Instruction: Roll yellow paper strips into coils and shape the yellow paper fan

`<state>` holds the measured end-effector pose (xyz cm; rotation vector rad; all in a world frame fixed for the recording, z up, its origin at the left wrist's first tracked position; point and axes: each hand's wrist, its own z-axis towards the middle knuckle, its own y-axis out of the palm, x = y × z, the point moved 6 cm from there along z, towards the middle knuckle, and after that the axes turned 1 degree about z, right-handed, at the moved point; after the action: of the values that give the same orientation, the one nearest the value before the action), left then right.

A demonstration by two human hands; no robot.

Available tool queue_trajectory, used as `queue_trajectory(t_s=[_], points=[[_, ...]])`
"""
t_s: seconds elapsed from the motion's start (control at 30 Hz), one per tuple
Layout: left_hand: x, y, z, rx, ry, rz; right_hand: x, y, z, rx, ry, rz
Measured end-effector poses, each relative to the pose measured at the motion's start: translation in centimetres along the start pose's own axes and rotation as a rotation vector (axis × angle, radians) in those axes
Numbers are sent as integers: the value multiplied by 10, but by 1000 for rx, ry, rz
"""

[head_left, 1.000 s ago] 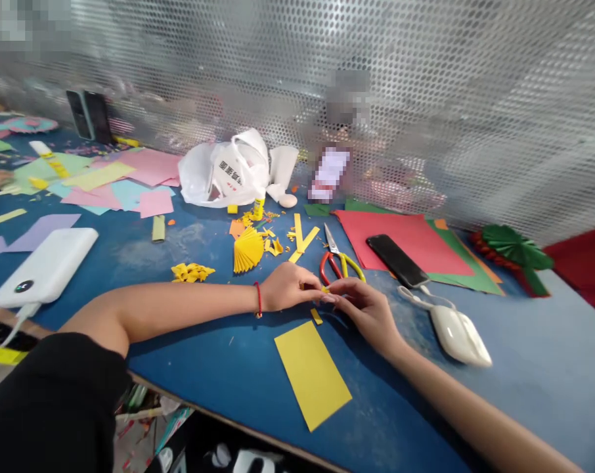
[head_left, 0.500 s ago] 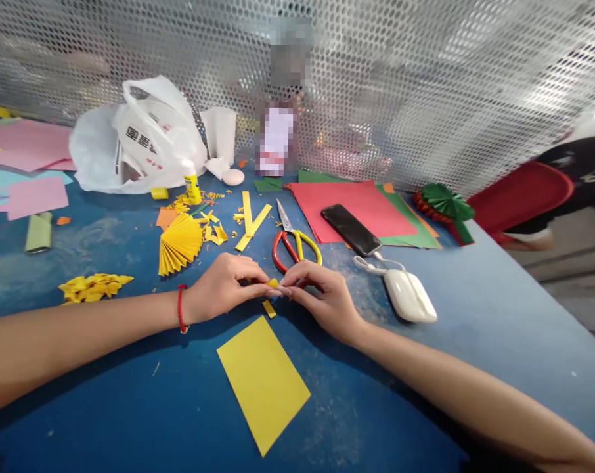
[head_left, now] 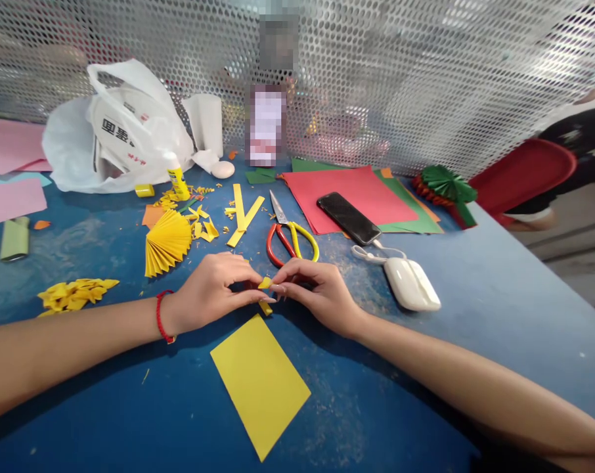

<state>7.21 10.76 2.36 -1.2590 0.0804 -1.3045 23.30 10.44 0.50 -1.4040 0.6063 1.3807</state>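
My left hand (head_left: 213, 289) and my right hand (head_left: 314, 295) meet fingertip to fingertip over the blue table (head_left: 81, 394). Both pinch a small folded scrap of yellow paper (head_left: 264, 283) between them. A second yellow scrap (head_left: 265, 307) lies on the table just under the fingers. A yellow paper rectangle (head_left: 259, 381) lies flat right below the hands. Red-and-yellow scissors (head_left: 288, 238) rest just beyond my right hand. A red cord circles my left wrist.
A pleated yellow paper fan (head_left: 167, 241), yellow strips (head_left: 243, 211) and crumpled yellow cuttings (head_left: 71, 293) lie to the left. A glue stick (head_left: 178, 180) and white plastic bag (head_left: 115, 138) stand behind. Red and green sheets (head_left: 356, 197), a black phone (head_left: 349, 218) and a white power bank (head_left: 410, 284) sit right.
The view has swung right and settled. Both hands stay together on the small yellow scrap, and its end now sticks up between the fingertips.
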Motion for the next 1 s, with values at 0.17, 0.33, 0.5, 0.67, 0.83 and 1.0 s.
queue_trajectory(t_s=[0.17,0.33,0.5,0.67,0.83,1.0], points=[[3,0,-3,51,55,135,1,3,1,-17,28,39],[6,1,-4,55,99,167,2,4,1,-32,37,41],[9,0,-7,46,150,219,-2,3,1,-35,-28,-21],[8,0,-4,-8,154,168,-7,4,0,-68,-151,-68],[3,-1,0,-7,72,77,-5,-1,0,-9,-143,-59],[-2,-3,2,-7,5,24,-4,-4,0,57,-145,-20]])
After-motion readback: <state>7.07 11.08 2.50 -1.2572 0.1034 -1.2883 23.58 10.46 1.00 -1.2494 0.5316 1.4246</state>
